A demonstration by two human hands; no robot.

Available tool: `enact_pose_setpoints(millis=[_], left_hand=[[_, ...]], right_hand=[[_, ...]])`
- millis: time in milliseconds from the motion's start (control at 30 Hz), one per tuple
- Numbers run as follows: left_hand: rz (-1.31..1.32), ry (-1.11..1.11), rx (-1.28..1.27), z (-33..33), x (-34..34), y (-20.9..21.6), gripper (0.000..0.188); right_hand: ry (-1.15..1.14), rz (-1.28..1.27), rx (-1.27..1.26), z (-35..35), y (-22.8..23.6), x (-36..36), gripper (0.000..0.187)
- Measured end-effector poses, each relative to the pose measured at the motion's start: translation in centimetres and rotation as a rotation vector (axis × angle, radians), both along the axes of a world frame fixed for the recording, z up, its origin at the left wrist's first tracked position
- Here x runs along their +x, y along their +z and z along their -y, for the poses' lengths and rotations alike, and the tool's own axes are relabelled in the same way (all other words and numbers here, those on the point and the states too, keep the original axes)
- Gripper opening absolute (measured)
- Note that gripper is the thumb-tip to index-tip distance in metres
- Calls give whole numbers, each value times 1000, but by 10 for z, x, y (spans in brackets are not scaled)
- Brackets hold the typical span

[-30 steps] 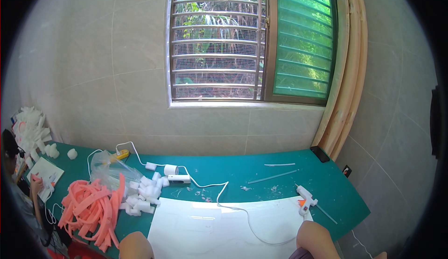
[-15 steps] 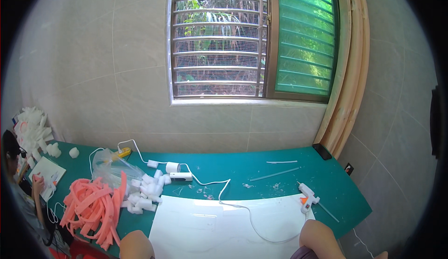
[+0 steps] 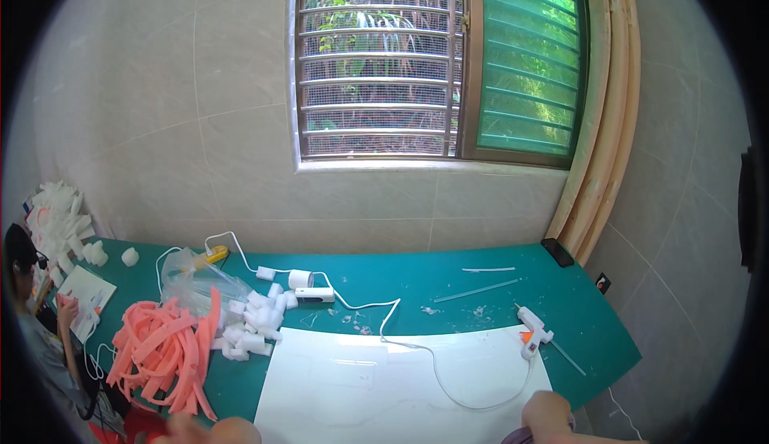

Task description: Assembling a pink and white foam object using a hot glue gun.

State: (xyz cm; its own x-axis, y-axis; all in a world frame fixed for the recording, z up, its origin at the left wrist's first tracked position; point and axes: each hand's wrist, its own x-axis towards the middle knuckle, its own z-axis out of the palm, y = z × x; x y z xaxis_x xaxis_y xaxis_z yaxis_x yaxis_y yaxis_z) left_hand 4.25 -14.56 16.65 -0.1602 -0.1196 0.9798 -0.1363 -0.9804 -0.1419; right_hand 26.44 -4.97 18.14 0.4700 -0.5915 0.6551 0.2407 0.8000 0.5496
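Only the tops of my hands show at the lower edge. My left hand is blurred, at the near left corner of a large white sheet lying on the green table, close to a heap of pink foam strips. My right hand is at the sheet's near right corner. Just beyond it lies a white glue gun, whose white cable runs across the sheet. Whether either hand holds anything is hidden.
Small white foam pieces, a clear plastic bag and a white adapter lie left of centre. Glue sticks and a black flat object are at the right. Another person works at the left end beside a white foam pile.
My hands have dropped slightly toward the lower edge, and the left one has smeared leftward. The glue gun, sheet and foam stay put.
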Motion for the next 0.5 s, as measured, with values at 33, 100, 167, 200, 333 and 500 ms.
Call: enact_pose_setpoints(millis=[33,100,167,200,333,500], left_hand=[[-1,98,-226,-4,-4,-18,22],[-404,115,-455,-37,-22,-36,30],[-502,-144,-944,-71,-19,-66,36],[-549,-261,-1065,-87,-14,-92,34],[-369,-603,-1401,-121,-14,-181,36],[-145,-1065,-1452,-126,-13,-227,36]], right_hand=[[-11,14,72,-10,-12,-10,10],[-37,33,156,-8,-25,-8,12],[-230,1314,-517,-9,-43,6,7],[65,1272,-449,-37,-78,-12,6],[226,1459,-1044,-63,-182,-56,24],[686,1317,-1210,-66,-179,-68,9]])
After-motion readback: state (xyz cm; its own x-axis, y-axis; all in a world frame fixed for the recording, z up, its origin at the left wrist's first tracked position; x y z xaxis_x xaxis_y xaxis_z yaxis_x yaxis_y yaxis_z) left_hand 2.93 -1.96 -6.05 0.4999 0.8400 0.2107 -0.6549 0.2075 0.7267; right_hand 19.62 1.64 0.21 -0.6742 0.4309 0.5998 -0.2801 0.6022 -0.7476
